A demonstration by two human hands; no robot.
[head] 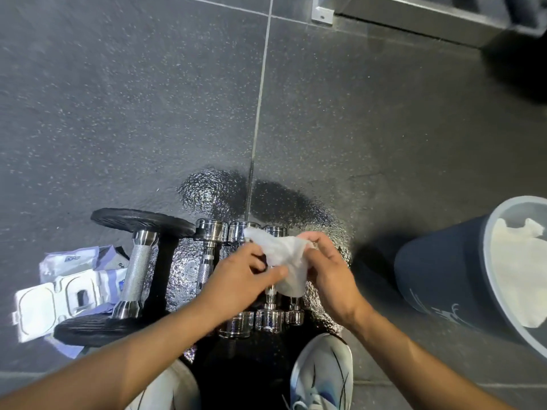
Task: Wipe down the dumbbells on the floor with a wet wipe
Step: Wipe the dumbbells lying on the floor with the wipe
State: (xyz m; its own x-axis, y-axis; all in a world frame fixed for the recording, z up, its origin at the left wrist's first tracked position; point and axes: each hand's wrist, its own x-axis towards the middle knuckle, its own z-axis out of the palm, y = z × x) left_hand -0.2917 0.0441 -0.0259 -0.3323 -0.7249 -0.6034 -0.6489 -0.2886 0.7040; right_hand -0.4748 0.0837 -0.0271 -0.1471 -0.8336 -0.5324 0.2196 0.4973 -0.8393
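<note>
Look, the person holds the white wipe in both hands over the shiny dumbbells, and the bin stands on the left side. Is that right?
Not quite. The head view shows the bin standing on the right side, not the left. The rest is right: the left hand and the right hand both hold the white wipe over the shiny dumbbells.

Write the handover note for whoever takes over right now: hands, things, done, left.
Left hand and right hand both pinch the wet wipe, spread between them above the three chrome dumbbells.
Black-plate dumbbell lies to their left, wipes pack beyond it; bin at right holds crumpled white sheets.
Done: cannot tell which dumbbells are wiped.
Left: wipe each dumbbell, bin the wipe.
</note>
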